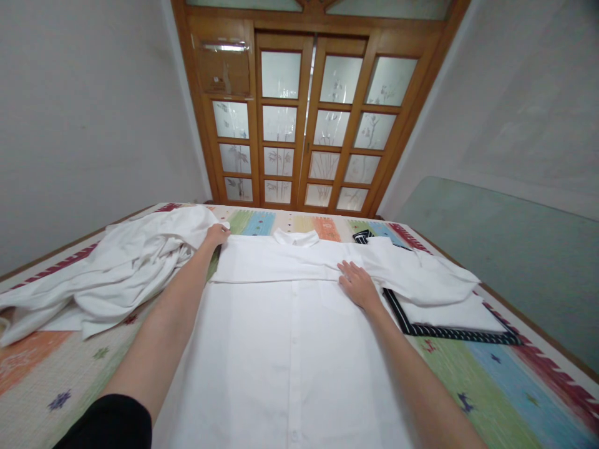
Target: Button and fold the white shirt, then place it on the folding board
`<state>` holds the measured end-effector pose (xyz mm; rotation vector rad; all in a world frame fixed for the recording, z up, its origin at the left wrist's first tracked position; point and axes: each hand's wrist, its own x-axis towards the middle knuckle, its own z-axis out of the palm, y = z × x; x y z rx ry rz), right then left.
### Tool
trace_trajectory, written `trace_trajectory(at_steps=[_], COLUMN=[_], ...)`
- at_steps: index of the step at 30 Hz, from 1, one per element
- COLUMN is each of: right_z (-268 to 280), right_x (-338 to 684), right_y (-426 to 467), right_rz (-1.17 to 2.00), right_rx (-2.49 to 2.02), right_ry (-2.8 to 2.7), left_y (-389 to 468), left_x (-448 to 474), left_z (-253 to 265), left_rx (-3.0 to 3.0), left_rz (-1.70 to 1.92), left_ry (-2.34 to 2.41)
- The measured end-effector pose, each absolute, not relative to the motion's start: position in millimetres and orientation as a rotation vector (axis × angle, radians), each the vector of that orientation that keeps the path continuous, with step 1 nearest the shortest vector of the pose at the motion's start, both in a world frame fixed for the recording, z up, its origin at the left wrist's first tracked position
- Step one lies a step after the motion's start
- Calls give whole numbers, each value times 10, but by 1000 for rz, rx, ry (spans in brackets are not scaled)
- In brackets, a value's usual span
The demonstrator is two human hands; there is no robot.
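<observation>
A white button-front shirt (262, 355) lies spread out in front of me, its collar (297, 237) at the far end. One layer of its cloth is folded across the chest, and a sleeve (421, 274) stretches out to the right. At the shirt's upper left corner, my left hand (218, 234) has its fingers closed on the white fabric; the fingertips are partly hidden. My right hand (358, 284) rests palm down on the upper right of the chest, fingers spread, pressing on the cloth and gripping nothing.
A crumpled heap of white cloth (140, 265) lies at left. On the right, a folded white garment (453, 313) sits on black striped fabric (463, 335), partly under the sleeve. A colourful patterned cover (496, 380) lies beneath everything. Wooden glazed doors (304, 112) stand beyond.
</observation>
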<state>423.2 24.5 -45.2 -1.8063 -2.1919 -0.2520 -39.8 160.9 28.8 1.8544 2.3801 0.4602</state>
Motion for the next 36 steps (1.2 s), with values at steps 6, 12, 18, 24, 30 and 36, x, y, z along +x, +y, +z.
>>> trace_trajectory(at_steps=[6,12,18,24,30,36], right_z=[-437,-443,-457,-492,-597,-622], right_x=[4228,4224,4244,4252,4297,4312], right_y=[244,249,263,291,342,358], right_rz=[-243,-227,-208,-236,-266,-295], right_rx=[-1816,-1820,-1820,-1807,-1700,-1647], right_ry=[-2196,-2178,-2181,-2175,-2116,-2090], left_y=[1553,1511,1451,1306,981,400], left_x=[-493,-564,-511,-480,-419,-379], left_z=[334,397,394,495,747,738], left_rx=[1993,2131,2160,2194,2361,2441], left_rz=[520,319,402,613,358,-6], left_ry=[2140,2056,2185,2294,2268,1993])
